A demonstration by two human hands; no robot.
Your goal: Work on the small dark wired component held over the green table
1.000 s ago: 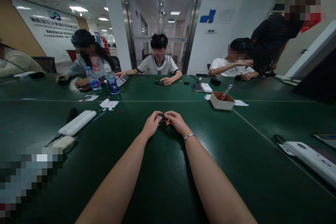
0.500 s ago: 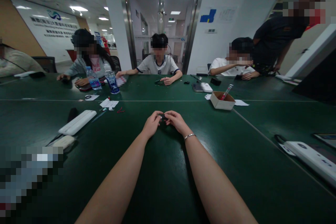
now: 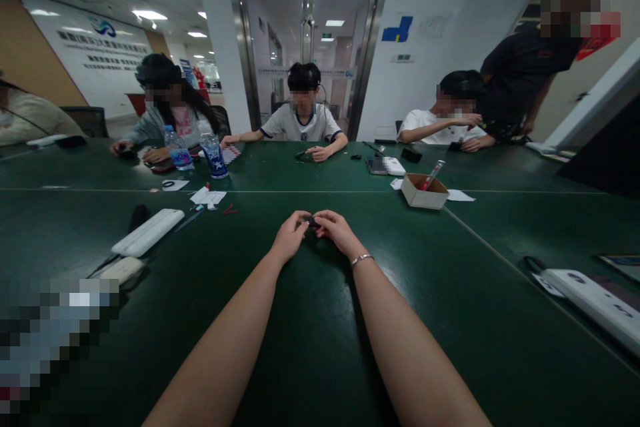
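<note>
Between my two hands is a small dark object, mostly covered by fingers; its kind is too small to make out. My left hand pinches it from the left with thumb and fingers. From the right, my right hand grips its other end, fingers curled over it. A silver bracelet circles my right wrist. Both forearms stretch forward over the dark green table, and the hands are just above or on its surface; which of these, I cannot tell.
Left of my hands lie a white power bank, paper scraps and a red tie. Two bottles stand beyond. Ahead on the right sits an open cardboard box holding a red-and-white tube. Another white device lies far right. Several people sit opposite.
My fingers have shifted very slightly around the small dark object. Both arms stay in the same place, and the things on the table have not moved.
</note>
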